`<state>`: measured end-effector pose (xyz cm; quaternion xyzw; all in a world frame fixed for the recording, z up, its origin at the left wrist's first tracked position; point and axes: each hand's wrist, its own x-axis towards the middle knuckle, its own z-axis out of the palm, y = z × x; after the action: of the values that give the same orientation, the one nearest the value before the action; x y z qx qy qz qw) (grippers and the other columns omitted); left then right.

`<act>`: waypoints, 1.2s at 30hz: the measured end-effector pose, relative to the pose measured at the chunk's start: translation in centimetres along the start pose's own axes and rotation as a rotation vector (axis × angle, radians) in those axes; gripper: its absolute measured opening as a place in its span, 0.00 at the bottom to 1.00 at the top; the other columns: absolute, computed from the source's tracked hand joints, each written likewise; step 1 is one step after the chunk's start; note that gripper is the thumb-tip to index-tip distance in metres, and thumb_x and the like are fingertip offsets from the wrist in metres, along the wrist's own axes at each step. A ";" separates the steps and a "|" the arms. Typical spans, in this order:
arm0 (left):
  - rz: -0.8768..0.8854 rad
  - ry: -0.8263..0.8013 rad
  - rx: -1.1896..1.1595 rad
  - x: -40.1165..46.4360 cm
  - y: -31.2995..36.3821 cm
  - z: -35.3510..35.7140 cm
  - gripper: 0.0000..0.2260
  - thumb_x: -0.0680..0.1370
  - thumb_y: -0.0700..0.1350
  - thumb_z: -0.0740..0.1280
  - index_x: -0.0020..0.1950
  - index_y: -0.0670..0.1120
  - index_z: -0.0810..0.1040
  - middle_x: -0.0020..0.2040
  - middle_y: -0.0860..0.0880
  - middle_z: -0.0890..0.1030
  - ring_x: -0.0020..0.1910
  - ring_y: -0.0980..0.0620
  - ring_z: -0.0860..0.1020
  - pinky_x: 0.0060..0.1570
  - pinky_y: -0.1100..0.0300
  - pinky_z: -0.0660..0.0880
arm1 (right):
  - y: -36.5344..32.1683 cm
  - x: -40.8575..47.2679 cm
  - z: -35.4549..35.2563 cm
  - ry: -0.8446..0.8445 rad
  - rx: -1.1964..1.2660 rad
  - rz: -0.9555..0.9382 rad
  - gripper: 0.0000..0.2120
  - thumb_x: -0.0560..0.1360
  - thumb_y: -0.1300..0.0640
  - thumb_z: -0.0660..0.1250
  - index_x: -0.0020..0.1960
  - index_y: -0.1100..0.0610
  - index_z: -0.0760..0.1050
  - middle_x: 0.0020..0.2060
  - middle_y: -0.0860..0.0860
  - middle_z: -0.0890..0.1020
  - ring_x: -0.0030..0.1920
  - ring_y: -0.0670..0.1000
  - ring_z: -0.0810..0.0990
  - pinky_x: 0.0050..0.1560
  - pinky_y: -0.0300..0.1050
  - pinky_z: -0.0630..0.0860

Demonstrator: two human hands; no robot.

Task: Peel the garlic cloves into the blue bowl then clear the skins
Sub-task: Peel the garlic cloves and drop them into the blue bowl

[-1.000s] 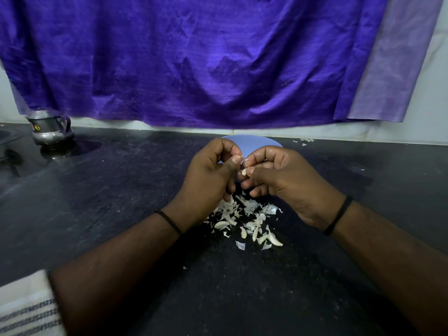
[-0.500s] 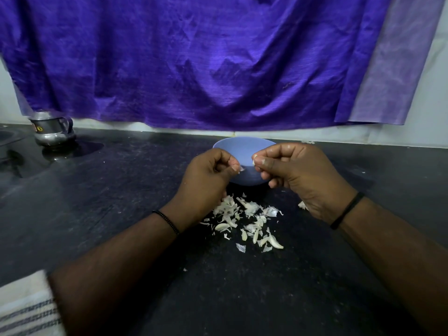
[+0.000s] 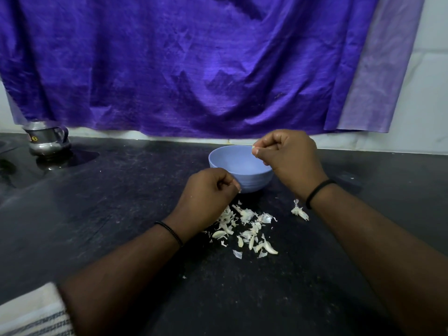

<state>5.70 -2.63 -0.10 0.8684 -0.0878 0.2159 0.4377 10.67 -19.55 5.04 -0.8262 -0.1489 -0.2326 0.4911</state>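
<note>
Before round blue bowl [image 3: 242,170], seemingly papery skins [image 3: 244,229]

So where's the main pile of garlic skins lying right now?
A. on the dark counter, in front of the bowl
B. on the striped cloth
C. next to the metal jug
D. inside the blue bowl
A: the skins lie scattered on the counter, on the near side of the bowl, between the person's forearms.
</note>
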 end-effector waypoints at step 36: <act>-0.003 -0.205 0.098 0.2 -0.4 -0.7 0.08 0.74 0.49 0.75 0.36 0.48 0.82 0.31 0.53 0.82 0.29 0.60 0.77 0.31 0.66 0.73 | -1.6 -4.4 -3.8 -1.014 -0.505 -0.032 0.12 0.66 0.44 0.79 0.39 0.51 0.83 0.29 0.37 0.81 0.31 0.36 0.76 0.37 0.35 0.71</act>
<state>5.79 -1.81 0.09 0.9064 -0.1201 0.1294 0.3837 5.24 -22.24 5.48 -0.9240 -0.3183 0.1577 0.1418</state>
